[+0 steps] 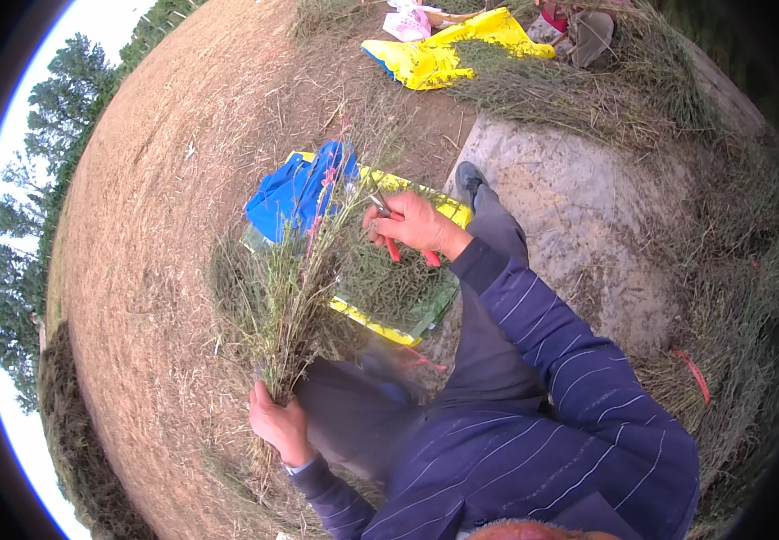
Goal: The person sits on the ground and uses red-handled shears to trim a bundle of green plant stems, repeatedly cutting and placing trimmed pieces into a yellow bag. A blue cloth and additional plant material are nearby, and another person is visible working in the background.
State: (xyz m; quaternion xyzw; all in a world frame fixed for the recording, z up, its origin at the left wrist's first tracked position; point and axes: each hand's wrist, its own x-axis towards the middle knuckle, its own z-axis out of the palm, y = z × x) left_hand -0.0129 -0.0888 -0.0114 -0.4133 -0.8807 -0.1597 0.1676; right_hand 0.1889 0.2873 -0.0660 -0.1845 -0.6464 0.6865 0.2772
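Note:
My left hand is closed round the lower stems of a bundle of dry, greenish plant stalks. The bundle rises away from me, with a few pink flowers near its top. In my right hand is a pair of pruning shears with red handles; its metal blades point toward the upper stalks. Whether the blades touch a stem I cannot tell. Under my right hand lies a yellow-edged sheet with cut green sprigs heaped on it. A blue cloth rests at its far left, partly behind the stalks.
A grey stone slab lies to the right, my shoe at its edge. Piles of cut stalks surround it, with a red strip among them. Farther off are a yellow sack and a pink bag. Straw-covered ground stretches left.

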